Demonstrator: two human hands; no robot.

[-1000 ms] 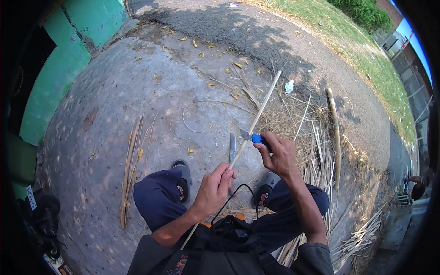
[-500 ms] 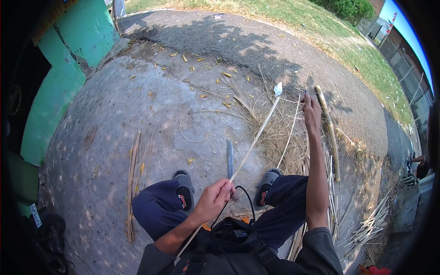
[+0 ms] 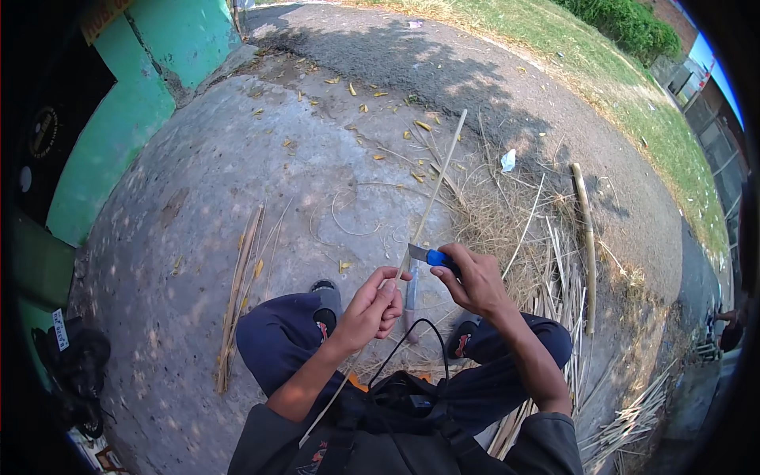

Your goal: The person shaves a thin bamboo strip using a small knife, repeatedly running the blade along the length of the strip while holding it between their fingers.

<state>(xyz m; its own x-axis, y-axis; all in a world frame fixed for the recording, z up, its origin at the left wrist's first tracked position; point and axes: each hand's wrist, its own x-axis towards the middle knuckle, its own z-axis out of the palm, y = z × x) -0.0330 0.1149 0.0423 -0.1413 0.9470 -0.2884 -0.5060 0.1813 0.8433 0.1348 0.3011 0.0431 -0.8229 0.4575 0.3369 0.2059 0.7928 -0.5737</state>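
Closed around a long pale bamboo strip is my left hand, above my knees. The strip slants from under my left forearm up toward the far side. My right hand grips a utility knife with a blue handle. Its blade lies against or just over the strip, a little beyond my left fingers; contact is hard to tell. On the ground between my feet is a long knife or machete with a flat metal blade, partly behind the strip and my hands.
Thin shavings pile up ahead to the right, with a white scrap on them. A thick stick and many split strips lie at right. More strips lie left. A green wall stands far left.
My right hand has come back from far out right toward my left hand, bringing the blue-handled utility knife to the strip. The strip now points more steeply away.
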